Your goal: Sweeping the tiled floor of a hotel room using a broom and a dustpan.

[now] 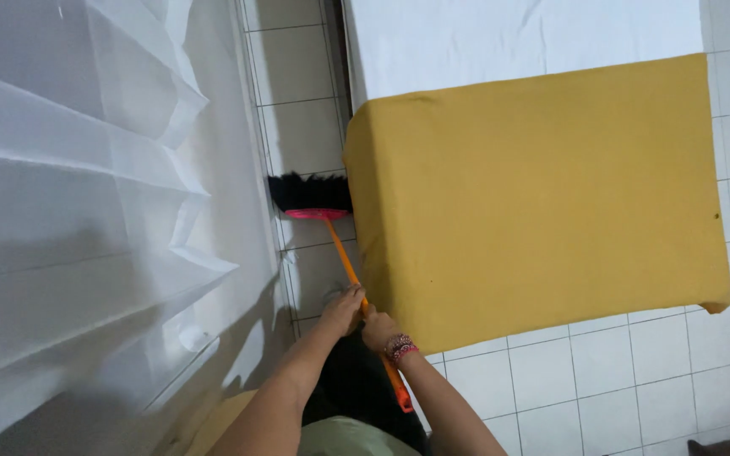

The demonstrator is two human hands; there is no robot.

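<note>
Both hands' grip (left (344, 309), right (379, 329)) closes around the broom handle (344, 260).

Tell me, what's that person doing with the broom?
The person grips an orange broom handle with both hands, the left hand higher up and the right hand just below it. The black bristles rest on the white tiled floor, in the narrow gap between a white curtain and a bed with a mustard-yellow cover.

Broom (331, 228) with orange handle, pink head, black bristles on tiles beside yellow bed.
</note>
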